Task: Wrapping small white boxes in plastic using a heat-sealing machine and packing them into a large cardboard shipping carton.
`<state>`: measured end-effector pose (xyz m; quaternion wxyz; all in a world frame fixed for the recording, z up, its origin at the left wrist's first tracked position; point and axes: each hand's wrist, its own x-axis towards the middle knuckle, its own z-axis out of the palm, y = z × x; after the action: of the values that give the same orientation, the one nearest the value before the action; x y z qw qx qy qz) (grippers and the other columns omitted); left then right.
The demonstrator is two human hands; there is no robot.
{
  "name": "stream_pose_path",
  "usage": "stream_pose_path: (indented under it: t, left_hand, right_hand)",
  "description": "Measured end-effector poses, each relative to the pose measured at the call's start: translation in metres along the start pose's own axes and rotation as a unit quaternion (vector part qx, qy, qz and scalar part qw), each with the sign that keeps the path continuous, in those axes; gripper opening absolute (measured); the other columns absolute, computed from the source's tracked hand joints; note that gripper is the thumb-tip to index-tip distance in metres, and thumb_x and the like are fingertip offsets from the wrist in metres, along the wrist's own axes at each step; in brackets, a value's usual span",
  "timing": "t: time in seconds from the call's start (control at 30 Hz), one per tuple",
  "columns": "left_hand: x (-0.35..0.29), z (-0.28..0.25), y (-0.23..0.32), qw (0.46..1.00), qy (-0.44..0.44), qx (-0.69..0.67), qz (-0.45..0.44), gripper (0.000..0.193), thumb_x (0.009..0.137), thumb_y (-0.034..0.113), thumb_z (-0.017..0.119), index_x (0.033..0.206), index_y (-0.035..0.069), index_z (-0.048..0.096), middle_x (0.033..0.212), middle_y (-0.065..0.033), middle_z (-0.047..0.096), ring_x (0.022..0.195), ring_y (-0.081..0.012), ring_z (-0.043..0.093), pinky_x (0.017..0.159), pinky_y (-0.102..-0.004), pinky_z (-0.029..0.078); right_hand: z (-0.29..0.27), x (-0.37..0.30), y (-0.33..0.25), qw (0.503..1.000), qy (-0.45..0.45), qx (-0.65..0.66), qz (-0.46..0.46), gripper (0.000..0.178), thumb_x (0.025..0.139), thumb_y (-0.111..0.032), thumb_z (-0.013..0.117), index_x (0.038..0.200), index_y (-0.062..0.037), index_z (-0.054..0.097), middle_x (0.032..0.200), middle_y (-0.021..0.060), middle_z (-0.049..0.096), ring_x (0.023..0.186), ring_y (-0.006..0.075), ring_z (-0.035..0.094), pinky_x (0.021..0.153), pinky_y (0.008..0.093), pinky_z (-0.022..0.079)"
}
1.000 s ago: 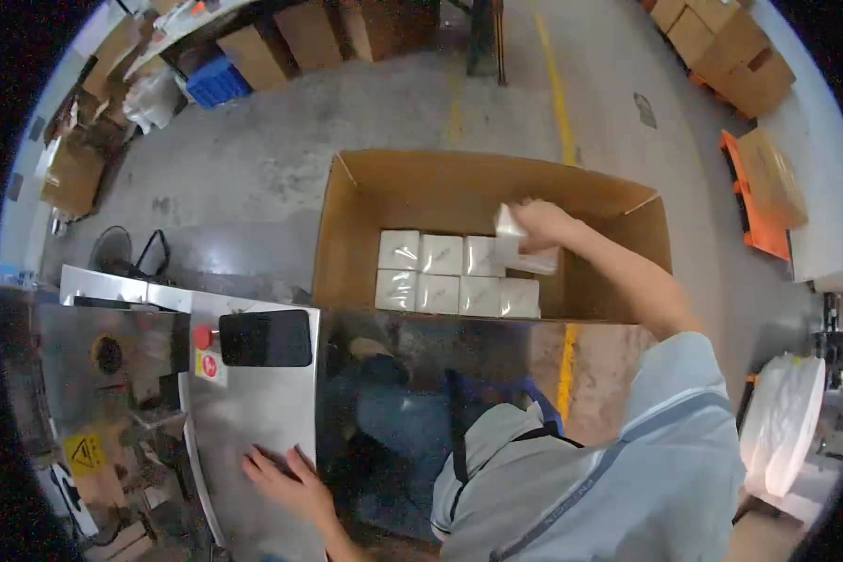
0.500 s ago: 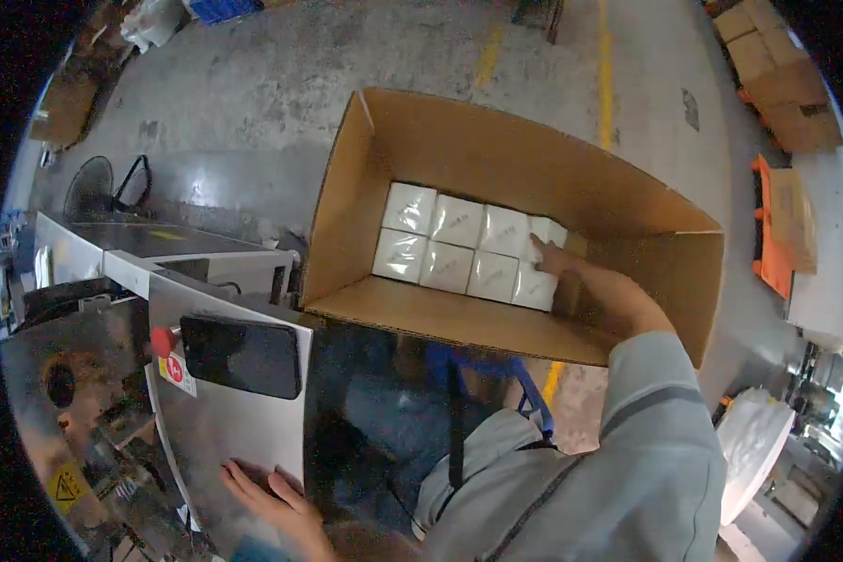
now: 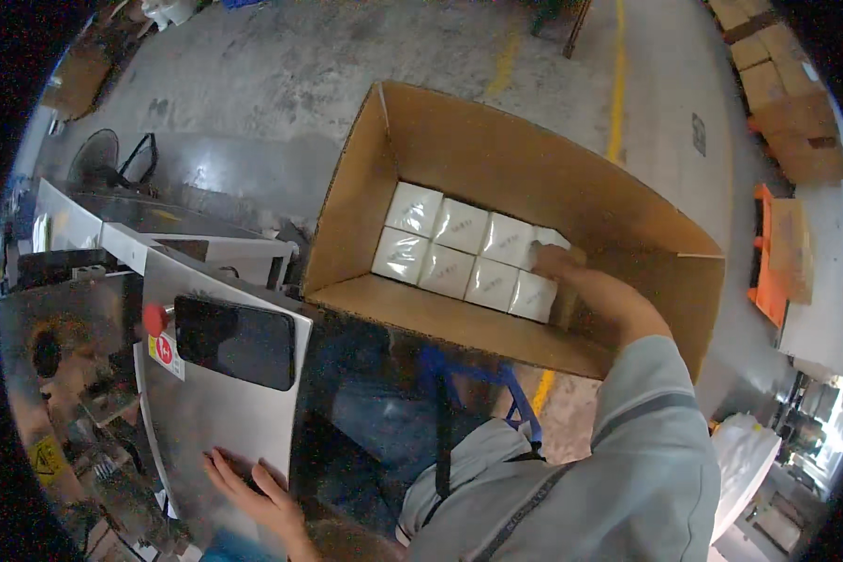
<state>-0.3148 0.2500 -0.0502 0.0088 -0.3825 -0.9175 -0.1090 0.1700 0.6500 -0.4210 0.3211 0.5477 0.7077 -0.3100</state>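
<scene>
A deep open cardboard box stands in front of me, with two rows of white, shiny-wrapped square packs lying at its left end. My right hand reaches down into the box at the right end of the rows, touching the far-row end pack. Its fingers are smeared and partly hidden, so their grip is unclear. Flat on a metal machine panel, my left hand rests with fingers stretched out, holding nothing. A dark phone lies on that panel beyond the left hand.
A red knob sticks out beside the phone. Machine parts fill the left side. Below the box is a blue frame. Stacked cartons and an orange rack stand at the far right.
My right hand has shifted slightly at the end packs, its fingers now less distinct. The left hand stays flat on the panel. The whole view has shifted a little.
</scene>
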Motion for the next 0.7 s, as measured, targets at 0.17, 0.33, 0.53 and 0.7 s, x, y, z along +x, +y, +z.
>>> stream_pose_path:
  t: [0.17,0.33,0.53,0.7]
  left_hand:
    - [0.0,-0.004,-0.005,0.998,-0.01,0.053,0.015,0.06,0.103,0.036,0.043,0.149,-0.002,0.039,0.156,-0.0304,0.03,0.141,-0.0486,0.034,0.115,-0.0547,0.029]
    - [0.004,0.001,-0.007,0.998,-0.015,0.057,0.021,0.061,0.104,0.037,0.039,0.148,-0.004,0.039,0.155,-0.0305,0.031,0.142,-0.0475,0.033,0.115,-0.0555,0.028]
    - [0.005,0.002,-0.009,0.998,-0.009,0.051,0.036,0.06,0.104,0.035,0.038,0.149,-0.004,0.038,0.155,-0.0302,0.032,0.143,-0.0467,0.031,0.116,-0.0556,0.025]
    - [0.002,0.002,-0.012,0.999,-0.009,0.038,0.034,0.059,0.104,0.035,0.039,0.149,-0.005,0.038,0.155,-0.03,0.032,0.143,-0.046,0.032,0.117,-0.0549,0.025]
  right_hand:
    - [-0.057,-0.051,0.031,0.988,0.0,0.073,-0.135,0.117,0.065,-0.039,0.085,0.154,-0.0038,0.017,0.141,0.031,0.044,0.126,0.0431,0.051,0.096,0.0496,0.051]
    - [0.001,-0.017,0.031,0.994,0.025,-0.103,-0.041,0.139,0.059,-0.039,0.091,0.159,-0.0084,0.0,0.159,0.0359,0.009,0.145,0.0526,0.019,0.117,0.0514,0.03]
    - [0.007,-0.024,0.029,0.98,0.18,-0.018,-0.088,0.132,0.057,-0.036,0.092,0.16,-0.014,0.012,0.158,0.0363,0.012,0.146,0.0526,0.019,0.118,0.0527,0.027]
    - [-0.019,-0.033,0.029,0.986,0.064,-0.073,-0.133,0.122,0.059,-0.035,0.092,0.158,-0.0196,0.024,0.16,0.032,0.013,0.145,0.051,0.024,0.118,0.0489,0.031]
